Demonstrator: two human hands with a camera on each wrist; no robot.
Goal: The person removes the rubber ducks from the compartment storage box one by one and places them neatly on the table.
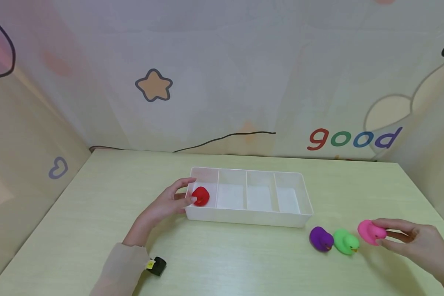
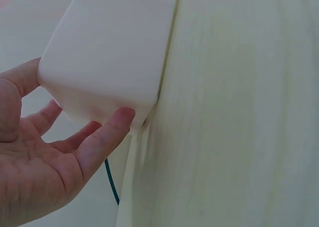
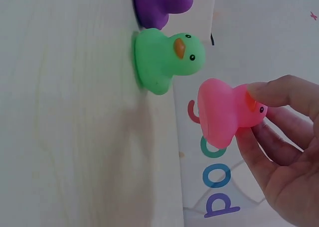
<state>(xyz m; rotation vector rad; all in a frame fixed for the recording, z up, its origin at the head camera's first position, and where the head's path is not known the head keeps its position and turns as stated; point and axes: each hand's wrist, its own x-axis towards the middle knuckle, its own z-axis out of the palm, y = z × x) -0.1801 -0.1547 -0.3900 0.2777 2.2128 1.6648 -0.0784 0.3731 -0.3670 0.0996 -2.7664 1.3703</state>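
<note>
My left hand grips the left end of a white divided box, with thumb and fingers spread around its end wall. A red rubber duck sits in the leftmost compartment, close by my thumb. At the right, my right hand pinches a pink rubber duck between thumb and fingers. The right wrist view shows the pink duck held up off the table. Beside it stand a green rubber duck and a purple rubber duck, side by side on the table.
The pale wooden table ends at a printed backdrop behind the box. A small black object with a yellow label is by the left sleeve. Thin dividers split the box into several compartments.
</note>
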